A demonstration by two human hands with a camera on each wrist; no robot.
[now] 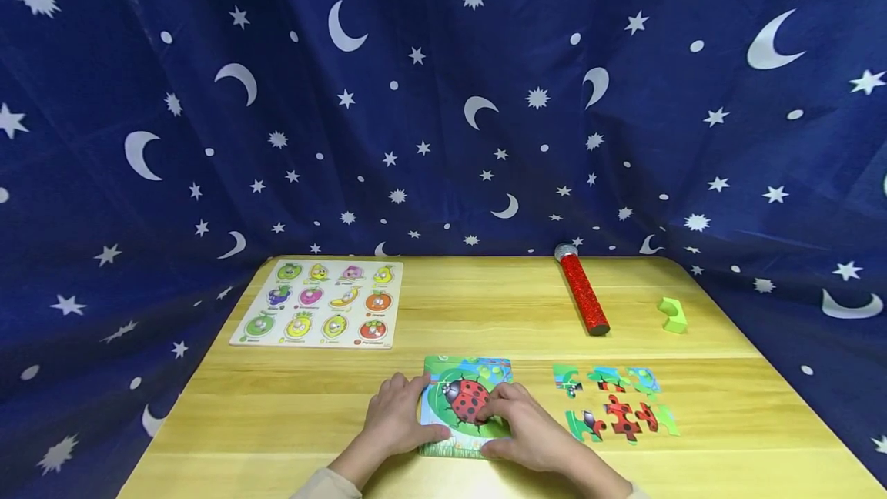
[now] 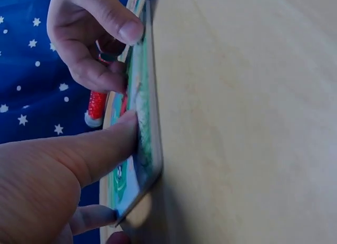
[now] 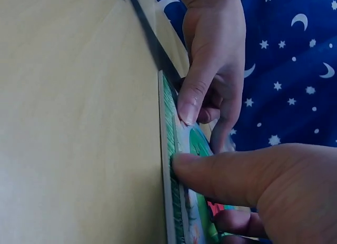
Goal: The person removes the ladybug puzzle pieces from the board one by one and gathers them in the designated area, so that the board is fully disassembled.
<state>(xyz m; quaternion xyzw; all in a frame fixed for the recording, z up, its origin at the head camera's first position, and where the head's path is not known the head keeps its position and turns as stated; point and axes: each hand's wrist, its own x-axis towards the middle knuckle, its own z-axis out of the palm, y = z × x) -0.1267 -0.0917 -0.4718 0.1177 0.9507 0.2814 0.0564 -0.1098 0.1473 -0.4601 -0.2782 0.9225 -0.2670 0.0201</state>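
The left hand [image 1: 399, 416] grips the ladybug puzzle [image 1: 460, 397] at its left side; the right hand [image 1: 532, 428] touches it, pinching or not, I can't tell. Loose pieces [image 1: 624, 416] lie right.

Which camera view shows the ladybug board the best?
The head view: it shows the ladybug board from above, with most of its picture visible. The left wrist view shows it nearly edge-on, partly covered; the right wrist view too, cut off at the bottom.

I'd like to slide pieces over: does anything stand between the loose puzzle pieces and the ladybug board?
Yes, the right hand: it lies across the right edge of the ladybug board, the side facing the loose puzzle pieces. Otherwise only tabletop shows between them.
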